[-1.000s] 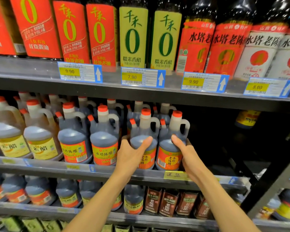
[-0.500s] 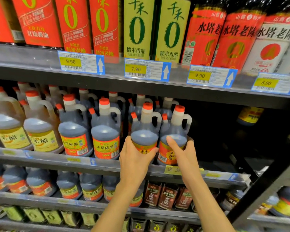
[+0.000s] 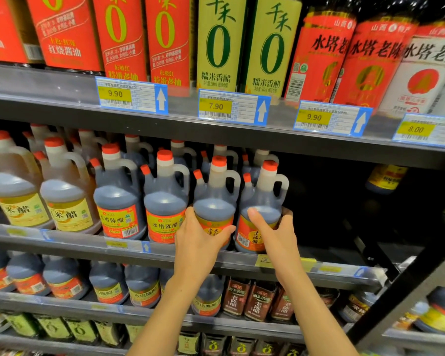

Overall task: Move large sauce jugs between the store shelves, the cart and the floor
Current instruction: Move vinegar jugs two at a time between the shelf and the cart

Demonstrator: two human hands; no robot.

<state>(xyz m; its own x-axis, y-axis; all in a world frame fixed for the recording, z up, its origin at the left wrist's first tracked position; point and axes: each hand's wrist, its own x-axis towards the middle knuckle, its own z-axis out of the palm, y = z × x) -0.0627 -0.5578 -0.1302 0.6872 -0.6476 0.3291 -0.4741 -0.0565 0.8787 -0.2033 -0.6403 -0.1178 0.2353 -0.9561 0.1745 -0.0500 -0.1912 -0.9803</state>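
Two large dark vinegar jugs with red caps stand side by side at the right end of the middle shelf [image 3: 332,272]. My left hand [image 3: 199,242] wraps round the lower body of the left jug [image 3: 215,201], thumb across its orange label. My right hand [image 3: 274,232] grips the right jug [image 3: 263,199] round its belly, thumb on the front and fingers behind its right side. Both jugs stand upright on the shelf.
More dark jugs [image 3: 165,201] and pale rice-vinegar jugs [image 3: 64,199] fill the shelf to the left, with further rows behind. Right of the held jugs the shelf is dark and bare. Tall bottles [image 3: 217,44] line the shelf above; smaller jugs and bottles sit below.
Both hands have slid a little higher and closer round the two jugs, and the view has drifted closer and to the left. The jugs stay on the shelf.
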